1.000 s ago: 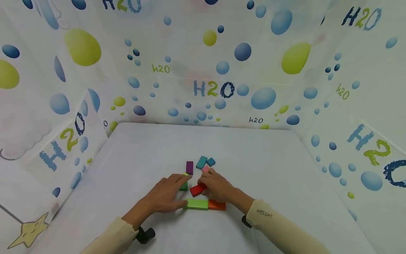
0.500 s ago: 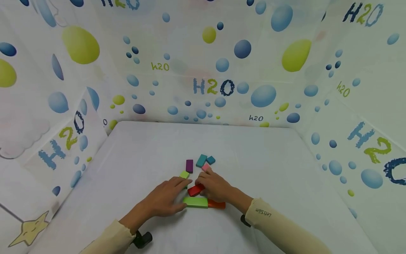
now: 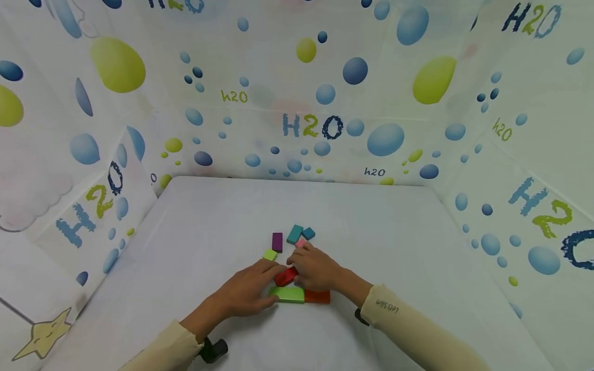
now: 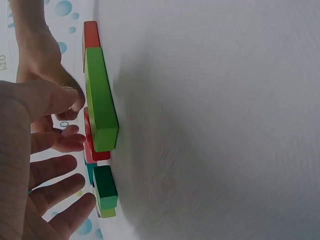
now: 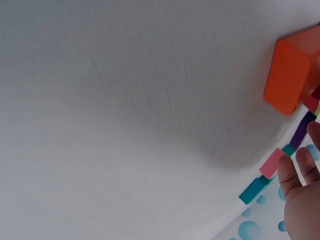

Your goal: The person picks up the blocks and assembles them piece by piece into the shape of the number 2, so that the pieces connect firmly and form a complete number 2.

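At the frame's lower centre, our right hand [image 3: 316,267] pinches the red block [image 3: 285,277], probably light and stiff, best taken by its sides; our left hand [image 3: 243,289] has its fingers spread.

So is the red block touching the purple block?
Apart. The head view shows white table between the red block and the purple block.
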`<state>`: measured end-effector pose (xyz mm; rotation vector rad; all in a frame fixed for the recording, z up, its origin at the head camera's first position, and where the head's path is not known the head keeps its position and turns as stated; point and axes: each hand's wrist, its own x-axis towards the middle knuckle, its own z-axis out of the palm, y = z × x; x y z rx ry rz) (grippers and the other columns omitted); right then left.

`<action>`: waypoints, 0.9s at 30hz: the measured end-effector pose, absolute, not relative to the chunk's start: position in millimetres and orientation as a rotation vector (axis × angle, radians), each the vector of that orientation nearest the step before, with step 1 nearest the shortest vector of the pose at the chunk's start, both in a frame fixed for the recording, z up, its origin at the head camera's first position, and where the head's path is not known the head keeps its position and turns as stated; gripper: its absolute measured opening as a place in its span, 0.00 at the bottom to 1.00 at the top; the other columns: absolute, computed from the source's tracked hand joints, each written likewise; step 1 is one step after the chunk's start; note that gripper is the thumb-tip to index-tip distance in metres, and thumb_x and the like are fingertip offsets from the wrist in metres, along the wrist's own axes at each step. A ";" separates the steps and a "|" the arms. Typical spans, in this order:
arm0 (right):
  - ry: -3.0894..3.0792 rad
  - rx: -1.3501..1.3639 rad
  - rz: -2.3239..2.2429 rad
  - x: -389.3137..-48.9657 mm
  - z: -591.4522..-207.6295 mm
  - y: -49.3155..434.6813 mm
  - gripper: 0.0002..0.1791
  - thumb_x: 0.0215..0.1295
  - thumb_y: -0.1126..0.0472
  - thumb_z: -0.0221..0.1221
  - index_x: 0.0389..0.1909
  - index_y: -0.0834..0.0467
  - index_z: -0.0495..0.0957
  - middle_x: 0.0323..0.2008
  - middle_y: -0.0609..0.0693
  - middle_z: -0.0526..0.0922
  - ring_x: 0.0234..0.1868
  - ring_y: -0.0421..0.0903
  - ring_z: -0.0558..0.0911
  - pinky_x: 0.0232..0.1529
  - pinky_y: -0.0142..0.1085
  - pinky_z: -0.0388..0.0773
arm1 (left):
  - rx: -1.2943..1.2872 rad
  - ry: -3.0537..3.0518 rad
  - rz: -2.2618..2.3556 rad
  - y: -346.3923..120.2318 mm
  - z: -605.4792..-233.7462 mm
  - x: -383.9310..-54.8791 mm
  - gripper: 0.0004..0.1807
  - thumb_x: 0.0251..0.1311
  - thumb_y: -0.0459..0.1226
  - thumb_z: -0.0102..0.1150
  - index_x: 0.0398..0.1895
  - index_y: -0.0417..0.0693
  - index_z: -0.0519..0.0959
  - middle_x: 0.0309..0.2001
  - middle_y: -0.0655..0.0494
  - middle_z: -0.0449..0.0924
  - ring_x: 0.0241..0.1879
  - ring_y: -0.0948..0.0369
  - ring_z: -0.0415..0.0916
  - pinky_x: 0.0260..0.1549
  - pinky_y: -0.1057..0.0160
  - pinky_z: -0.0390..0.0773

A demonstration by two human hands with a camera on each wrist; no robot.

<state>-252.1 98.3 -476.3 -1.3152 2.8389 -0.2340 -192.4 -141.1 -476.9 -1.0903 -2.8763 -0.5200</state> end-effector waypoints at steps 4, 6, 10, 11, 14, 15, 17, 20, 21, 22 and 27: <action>2.862 -1.282 -0.248 -259.3 -472.7 102.4 0.19 0.68 0.57 0.63 0.59 0.52 0.79 0.54 0.44 0.80 0.55 0.44 0.71 0.56 0.35 0.75 | -1.126 -2.865 -0.509 -137.5 -479.2 -193.6 0.32 0.62 0.47 0.67 0.69 0.53 0.72 0.64 0.59 0.72 0.62 0.61 0.72 0.59 0.56 0.78; 2.887 -1.250 -0.228 -263.9 -471.2 103.1 0.18 0.70 0.57 0.62 0.59 0.52 0.79 0.55 0.45 0.80 0.54 0.44 0.71 0.56 0.35 0.75 | -1.150 -2.857 -0.500 -135.8 -478.9 -193.6 0.31 0.63 0.46 0.67 0.69 0.53 0.73 0.64 0.59 0.72 0.62 0.62 0.72 0.59 0.57 0.78; 2.932 -1.189 -0.172 -271.8 -467.1 101.4 0.16 0.71 0.58 0.61 0.58 0.52 0.79 0.55 0.46 0.81 0.54 0.46 0.72 0.56 0.37 0.76 | -1.220 -2.831 -0.508 -132.5 -477.3 -193.1 0.29 0.63 0.43 0.68 0.67 0.51 0.75 0.63 0.60 0.74 0.62 0.61 0.73 0.59 0.57 0.78; 2.943 -1.173 -0.145 -273.5 -466.6 100.6 0.16 0.73 0.58 0.60 0.59 0.52 0.79 0.56 0.47 0.81 0.54 0.47 0.72 0.57 0.37 0.76 | -1.240 -2.823 -0.505 -131.7 -477.2 -192.9 0.28 0.63 0.42 0.68 0.67 0.51 0.76 0.64 0.59 0.74 0.62 0.60 0.73 0.59 0.56 0.78; 2.957 -1.133 -0.073 -279.2 -466.5 98.7 0.16 0.75 0.58 0.57 0.60 0.53 0.79 0.56 0.48 0.81 0.55 0.49 0.72 0.57 0.39 0.76 | -1.278 -2.820 -0.487 -129.8 -478.4 -192.7 0.26 0.64 0.41 0.68 0.66 0.50 0.77 0.65 0.57 0.75 0.65 0.58 0.72 0.60 0.54 0.78; 2.958 -1.112 -0.045 -281.2 -467.0 98.2 0.17 0.75 0.58 0.57 0.61 0.53 0.78 0.56 0.48 0.81 0.55 0.49 0.72 0.56 0.40 0.77 | -1.282 -2.827 -0.479 -129.3 -479.1 -192.6 0.25 0.64 0.40 0.67 0.66 0.51 0.78 0.65 0.57 0.75 0.66 0.57 0.71 0.60 0.53 0.78; 2.965 -1.067 0.013 -286.0 -468.5 97.1 0.19 0.73 0.57 0.59 0.63 0.52 0.77 0.57 0.48 0.80 0.55 0.49 0.71 0.57 0.40 0.77 | -1.280 -2.835 -0.457 -128.7 -480.5 -192.3 0.24 0.65 0.40 0.67 0.65 0.52 0.79 0.65 0.56 0.75 0.67 0.56 0.71 0.61 0.52 0.77; 2.976 -1.011 0.074 -293.2 -470.4 95.2 0.24 0.68 0.57 0.64 0.65 0.51 0.75 0.58 0.48 0.79 0.56 0.49 0.71 0.57 0.40 0.78 | -1.267 -2.830 -0.447 -128.5 -482.7 -191.9 0.22 0.65 0.39 0.67 0.62 0.53 0.81 0.64 0.56 0.76 0.66 0.56 0.71 0.60 0.53 0.77; 2.981 -0.997 0.088 -295.6 -471.0 94.5 0.25 0.68 0.56 0.64 0.66 0.50 0.74 0.59 0.48 0.79 0.56 0.49 0.70 0.57 0.40 0.78 | -1.264 -2.824 -0.447 -128.6 -483.6 -191.7 0.21 0.65 0.39 0.67 0.61 0.53 0.82 0.64 0.55 0.76 0.65 0.56 0.72 0.60 0.53 0.77; 2.987 -0.987 0.101 -297.8 -471.5 93.7 0.26 0.68 0.56 0.64 0.67 0.50 0.74 0.60 0.48 0.79 0.56 0.49 0.70 0.57 0.40 0.78 | -1.264 -2.815 -0.451 -128.6 -484.3 -191.6 0.20 0.65 0.39 0.67 0.60 0.53 0.83 0.64 0.55 0.77 0.65 0.56 0.72 0.61 0.54 0.77; 3.019 -0.987 0.145 -305.0 -473.7 88.4 0.28 0.71 0.56 0.62 0.71 0.47 0.71 0.65 0.47 0.77 0.56 0.49 0.70 0.55 0.39 0.78 | -1.269 -2.781 -0.471 -129.2 -487.6 -190.9 0.16 0.65 0.39 0.67 0.56 0.55 0.85 0.63 0.54 0.77 0.64 0.56 0.72 0.61 0.54 0.77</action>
